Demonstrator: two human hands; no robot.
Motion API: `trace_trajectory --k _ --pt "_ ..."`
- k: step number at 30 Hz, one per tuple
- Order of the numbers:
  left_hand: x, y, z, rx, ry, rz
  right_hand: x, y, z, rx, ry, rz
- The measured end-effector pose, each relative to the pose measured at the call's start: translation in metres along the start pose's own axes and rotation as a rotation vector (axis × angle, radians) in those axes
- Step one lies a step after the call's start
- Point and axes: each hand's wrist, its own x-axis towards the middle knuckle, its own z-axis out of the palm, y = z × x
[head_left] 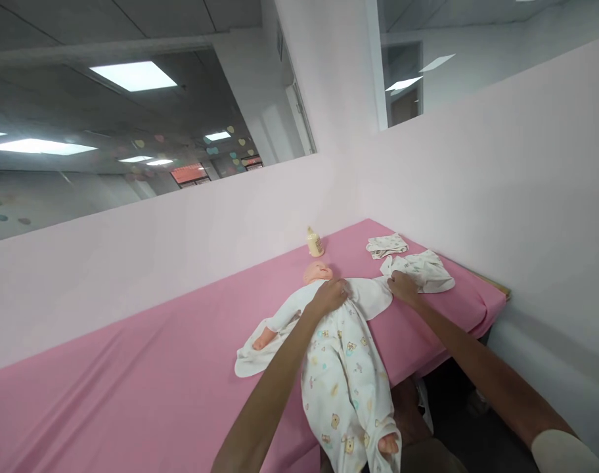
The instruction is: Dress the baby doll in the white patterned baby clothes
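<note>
A baby doll lies on its back, its head toward the wall and its feet toward me. It wears a white baby shirt and patterned trousers with small bears. My left hand is closed on the shirt at the doll's chest, just below the head. Out to the right, my right hand grips the end of the shirt's sleeve, fingers curled in a fist. On the left side, the doll's hand shows beyond the other sleeve, over a spread white flap of cloth.
A pink-covered table carries everything and meets the walls behind and right. Behind the doll's head stands a cream-coloured bottle. A folded patterned cloth and a looser patterned garment lie at the right, near my right hand.
</note>
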Motion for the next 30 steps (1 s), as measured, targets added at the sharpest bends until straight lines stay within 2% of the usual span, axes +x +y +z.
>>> trace_trajectory --k 2,5,8,11,13,16,19,22,24,26,30 --pt "0.008 0.002 0.004 0.026 -0.027 -0.017 0.005 0.005 -0.008 0.019 0.014 -0.014" --pt "0.007 -0.002 0.005 0.053 -0.056 -0.032 0.019 0.017 -0.029 0.038 0.094 0.016" --pt "0.002 -0.007 0.002 0.070 -0.079 -0.040 0.037 0.030 -0.053 0.041 0.215 0.130" --pt "-0.001 -0.009 0.001 0.097 -0.103 -0.044 0.048 0.035 -0.062 0.050 0.254 0.230" --pt "0.001 -0.008 0.001 0.125 -0.113 -0.051 0.048 0.033 -0.058 0.052 0.246 0.247" --pt "0.008 -0.003 0.005 0.184 -0.112 -0.070 0.036 0.020 -0.042 0.030 0.252 0.195" --pt "0.021 0.007 0.012 0.242 -0.098 -0.071 0.017 -0.002 -0.025 -0.025 0.259 0.062" --pt "0.036 0.020 0.021 0.264 -0.092 -0.010 0.000 -0.028 -0.010 -0.077 0.120 -0.112" --pt "0.044 0.026 0.027 0.269 -0.099 0.033 -0.010 -0.042 0.000 -0.048 0.011 -0.094" --pt "0.050 0.028 0.031 0.276 -0.112 0.053 -0.018 -0.050 0.010 -0.021 -0.034 -0.047" --pt "0.056 0.025 0.037 0.299 -0.118 0.059 -0.030 -0.056 0.025 0.011 -0.015 0.022"
